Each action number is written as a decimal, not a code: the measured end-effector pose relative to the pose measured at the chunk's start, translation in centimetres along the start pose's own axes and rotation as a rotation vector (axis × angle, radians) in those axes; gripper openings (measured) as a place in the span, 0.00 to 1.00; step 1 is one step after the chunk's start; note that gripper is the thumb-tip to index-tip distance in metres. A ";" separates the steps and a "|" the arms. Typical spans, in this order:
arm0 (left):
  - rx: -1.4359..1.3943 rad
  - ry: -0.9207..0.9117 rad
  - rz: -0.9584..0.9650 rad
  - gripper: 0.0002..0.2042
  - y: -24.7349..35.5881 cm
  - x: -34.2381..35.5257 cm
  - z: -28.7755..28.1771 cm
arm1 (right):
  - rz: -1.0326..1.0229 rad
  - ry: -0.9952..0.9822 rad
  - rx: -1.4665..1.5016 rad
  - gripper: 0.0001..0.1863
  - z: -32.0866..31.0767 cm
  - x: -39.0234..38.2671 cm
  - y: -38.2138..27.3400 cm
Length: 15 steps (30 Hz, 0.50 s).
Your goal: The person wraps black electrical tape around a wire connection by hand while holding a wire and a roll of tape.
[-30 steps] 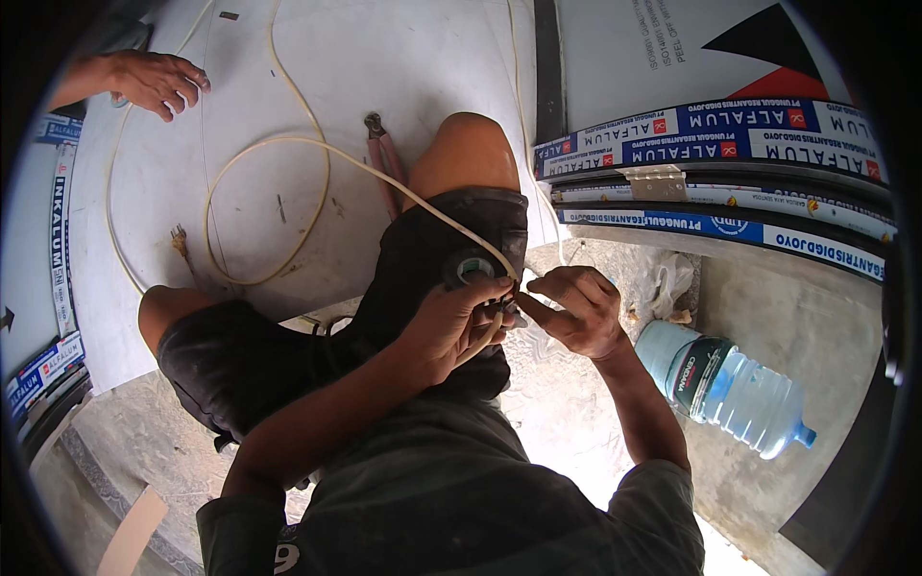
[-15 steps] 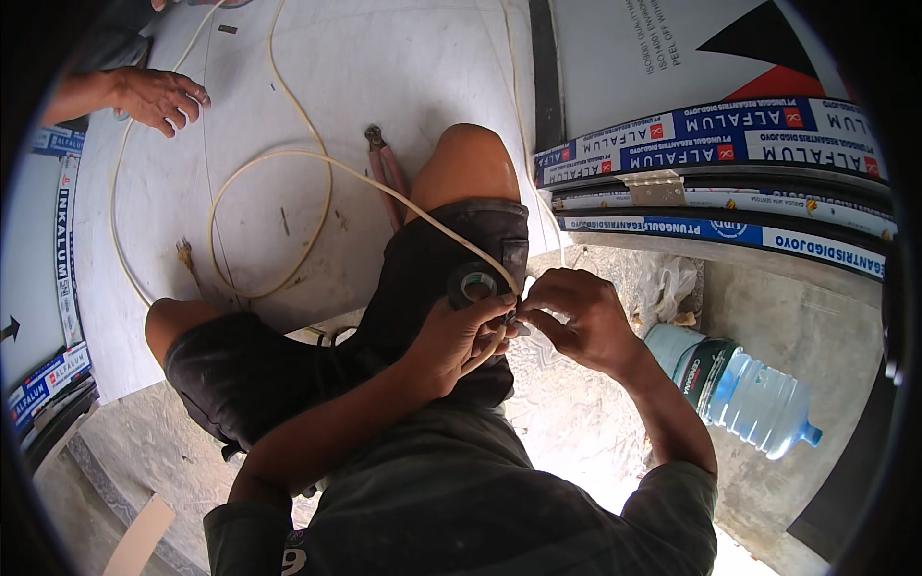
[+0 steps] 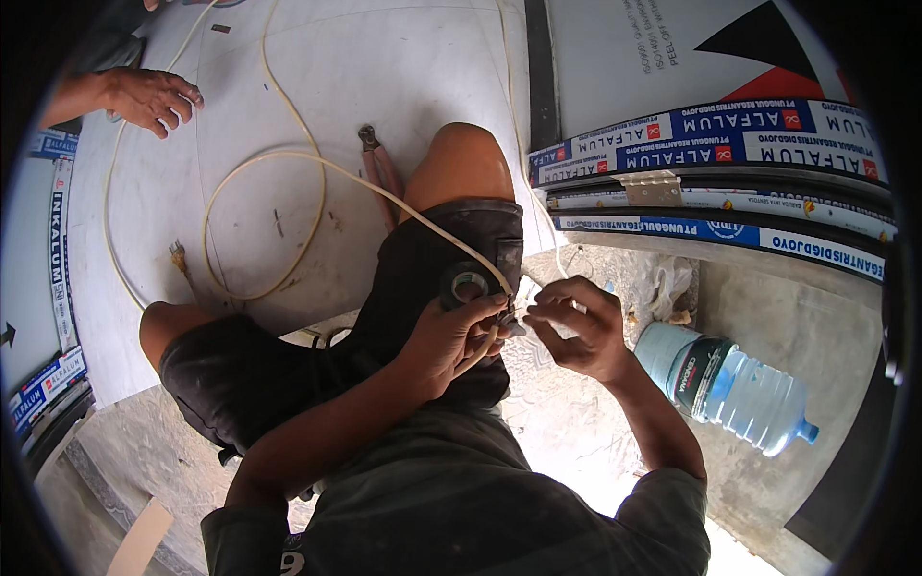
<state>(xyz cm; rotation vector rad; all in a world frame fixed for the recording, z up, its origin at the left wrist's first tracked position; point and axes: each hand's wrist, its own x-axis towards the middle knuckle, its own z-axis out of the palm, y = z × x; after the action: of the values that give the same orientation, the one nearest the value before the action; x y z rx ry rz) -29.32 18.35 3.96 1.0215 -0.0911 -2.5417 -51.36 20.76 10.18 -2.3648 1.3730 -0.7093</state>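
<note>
A cream cable (image 3: 460, 246) comes down over my right thigh into my left hand (image 3: 456, 338), which is closed around it near its end. A short bent length of cable shows below those fingers. Behind the left hand sits a roll of black tape (image 3: 449, 288) with a pale green inner ring. My right hand (image 3: 584, 328) is just right of the cable end, thumb and forefinger drawn close together. Anything between its fingertips is too small to make out. The cable end itself is partly hidden by the left fingers.
Red-handled pliers (image 3: 384, 173) and a plug (image 3: 179, 255) lie on the pale board (image 3: 259, 115), among loops of cable. Another person's hand (image 3: 154, 99) rests at upper left. Wrapped profiles (image 3: 711, 221) are stacked at right, above a large plastic water bottle (image 3: 759, 398) on its side.
My right hand has drawn slightly away from the cable end, its fingertips now apart from the left hand. The left hand keeps its hold; the bent cable below it shows more clearly.
</note>
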 end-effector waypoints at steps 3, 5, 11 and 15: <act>-0.036 -0.020 0.007 0.12 -0.3 0.1 -0.4 | -0.217 -0.127 -0.146 0.15 -0.5 0.5 0.1; -0.060 -0.038 0.023 0.12 -0.3 0.1 -0.4 | -0.311 -0.088 -0.262 0.17 -0.3 0.8 0.4; -0.088 -0.065 0.018 0.11 -0.3 0.2 -0.6 | -0.255 -0.147 -0.230 0.15 0.1 0.5 0.6; -0.076 -0.020 0.014 0.11 -0.2 0.0 -0.3 | -0.196 -0.173 -0.206 0.19 0.9 0.3 0.3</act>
<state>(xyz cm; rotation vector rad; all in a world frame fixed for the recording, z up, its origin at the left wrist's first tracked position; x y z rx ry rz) -29.17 18.61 3.71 0.9630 -0.0068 -2.5224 -50.91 20.35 9.36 -2.6784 1.2041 -0.4161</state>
